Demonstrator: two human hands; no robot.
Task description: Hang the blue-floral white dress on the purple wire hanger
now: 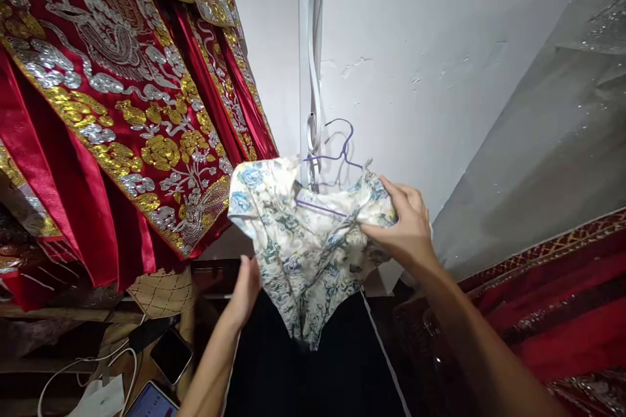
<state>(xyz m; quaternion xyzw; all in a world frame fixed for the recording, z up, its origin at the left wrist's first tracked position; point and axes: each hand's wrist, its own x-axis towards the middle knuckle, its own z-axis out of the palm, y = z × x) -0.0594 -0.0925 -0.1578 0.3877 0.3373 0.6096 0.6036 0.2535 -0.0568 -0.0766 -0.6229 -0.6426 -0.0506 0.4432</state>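
Note:
A white top (313,247) with a blue floral print hangs on a thin purple wire hanger (345,143) in front of me. The hook of the hanger stands up free beside the white upright. My right hand (405,225) grips the top at its right shoulder, thumb in front and fingers round the sleeve. On the other side, my left hand (244,293) is at the lower left edge of the fabric. Its thumb points up, and its fingers are hidden behind the cloth. The top narrows to a point over my dark trousers (303,384).
Red robes (156,111) with gold and silver embroidery hang at left. A white pole (308,45) runs up the wall. Lower left are two phones (171,355), white cables (73,365) and a paper (105,397). Red fabric (562,313) and a plastic cover (538,143) are at right.

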